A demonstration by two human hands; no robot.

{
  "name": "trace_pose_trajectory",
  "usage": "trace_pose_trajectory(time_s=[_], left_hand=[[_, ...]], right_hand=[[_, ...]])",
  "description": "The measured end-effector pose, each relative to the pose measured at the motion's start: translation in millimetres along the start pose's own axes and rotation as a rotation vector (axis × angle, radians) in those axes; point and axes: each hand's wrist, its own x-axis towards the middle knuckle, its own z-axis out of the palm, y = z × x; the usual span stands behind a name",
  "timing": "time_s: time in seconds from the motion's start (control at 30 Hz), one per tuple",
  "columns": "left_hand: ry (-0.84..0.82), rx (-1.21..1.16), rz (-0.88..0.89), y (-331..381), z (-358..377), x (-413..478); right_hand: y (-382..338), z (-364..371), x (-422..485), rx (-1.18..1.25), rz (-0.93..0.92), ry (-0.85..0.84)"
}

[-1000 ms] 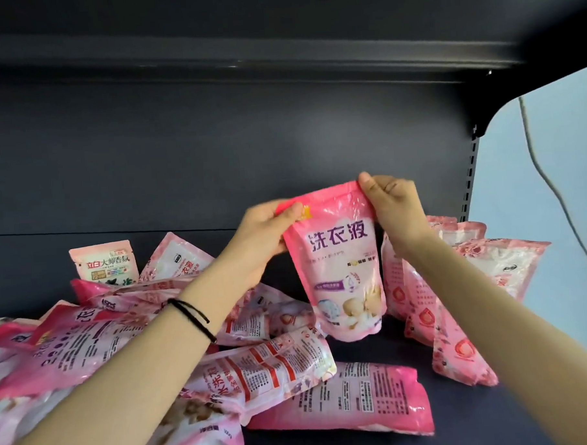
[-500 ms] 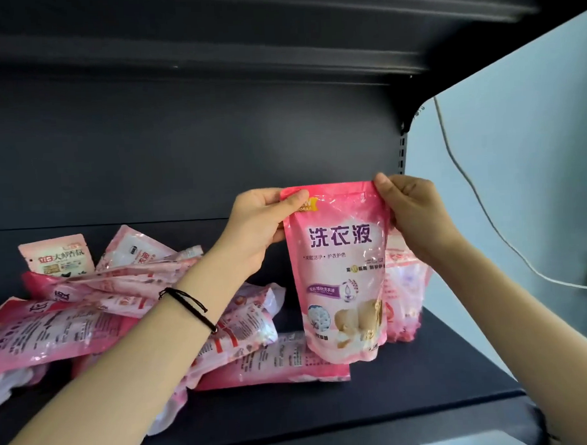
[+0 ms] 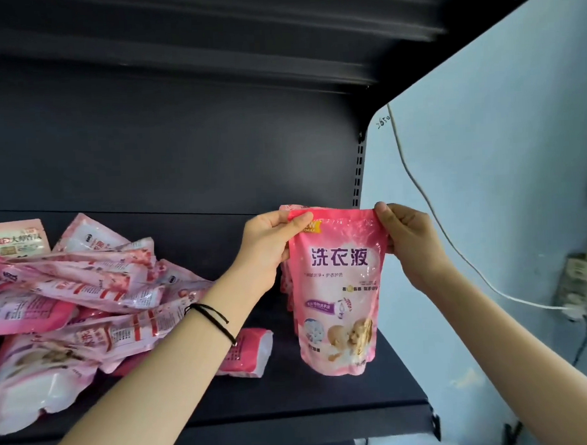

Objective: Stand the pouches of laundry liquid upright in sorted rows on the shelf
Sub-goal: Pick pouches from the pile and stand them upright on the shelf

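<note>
A pink pouch of laundry liquid (image 3: pixel 338 287) stands upright at the right end of the dark shelf (image 3: pixel 326 392), its base on or just above the shelf board. My left hand (image 3: pixel 269 243) pinches its top left corner and my right hand (image 3: pixel 407 241) pinches its top right corner. Behind it, mostly hidden, other upright pink pouches (image 3: pixel 288 283) lean by the back panel. A jumbled pile of pink pouches (image 3: pixel 80 299) lies flat on the left part of the shelf. One pouch (image 3: pixel 251 355) lies flat beside my left forearm.
The upper shelf (image 3: pixel 243 39) overhangs closely above. The shelf's right upright (image 3: pixel 359 172) marks its end, with a pale wall (image 3: pixel 502 179), a white cable (image 3: pixel 454 249) and a wall socket (image 3: pixel 577 284) beyond. Bare shelf board shows in front of the held pouch.
The held pouch has moved right and down toward the shelf's right end, in front of the standing pouches. Both hands keep their hold on its top corners.
</note>
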Motion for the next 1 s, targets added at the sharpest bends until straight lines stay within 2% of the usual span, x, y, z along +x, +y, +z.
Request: trace_pose_trajectory(time_s=[0.2,0.33,0.47,0.57,0.83,1.0], left_hand=[[0.013,0.043,0.001,-22,2,-11],[-0.074,0.228,0.084,-35,-7,-23],[-0.131,0.397,-0.065,-66,-18,-46],[-0.126,0.521,-0.094,-90,-19,-59],[-0.112,0.594,-0.048,-103,-6,-61],[-0.183,0.701,-0.074,-94,-16,-59]], right_hand=[[29,-8,-15,0.033,0.087,-0.050],[31,-9,-29,0.079,0.106,-0.098],[58,-13,-61,0.089,0.277,-0.254],[78,-15,-80,0.067,0.382,-0.322],[83,-14,-82,0.069,0.342,-0.270],[81,-19,-78,-0.053,0.379,-0.315]])
